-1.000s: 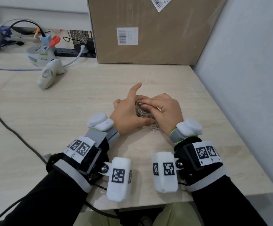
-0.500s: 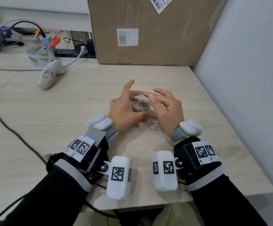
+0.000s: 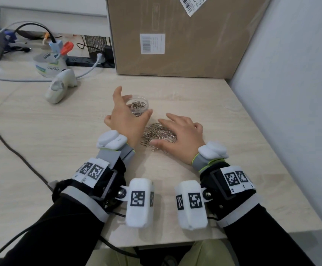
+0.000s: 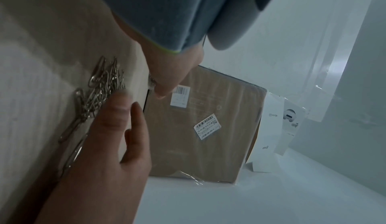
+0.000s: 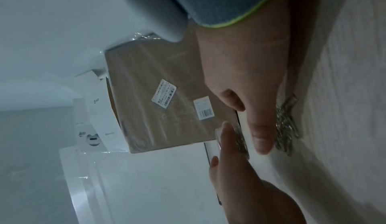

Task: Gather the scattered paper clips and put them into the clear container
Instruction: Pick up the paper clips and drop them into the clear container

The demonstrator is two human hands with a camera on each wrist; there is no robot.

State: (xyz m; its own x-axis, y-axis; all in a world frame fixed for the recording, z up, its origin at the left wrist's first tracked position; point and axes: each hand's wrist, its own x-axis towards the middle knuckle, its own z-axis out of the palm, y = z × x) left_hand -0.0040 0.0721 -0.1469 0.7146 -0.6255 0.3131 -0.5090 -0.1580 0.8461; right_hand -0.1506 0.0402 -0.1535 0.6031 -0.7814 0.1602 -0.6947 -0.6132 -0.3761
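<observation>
Hands now apart — silvery paper clips (image 3: 157,133) heaped, uncovered

The head view looks forward and down on the table (image 3: 41,143) from above its near edge, facing the cardboard box (image 3: 175,35) at the back. Both wrist views sit low, close over the tabletop and rolled sideways, also facing that box, their shared landmark.

Silver paper clips (image 3: 157,133) on pale wood-grain desk (image 3: 223,120). Brown cardboard box (image 3: 185,35), white barcode labels. Black sleeves (image 3: 47,235), black-and-white square markers on white wrist blocks (image 3: 138,202). Red-handled scissors (image 3: 67,48).
</observation>
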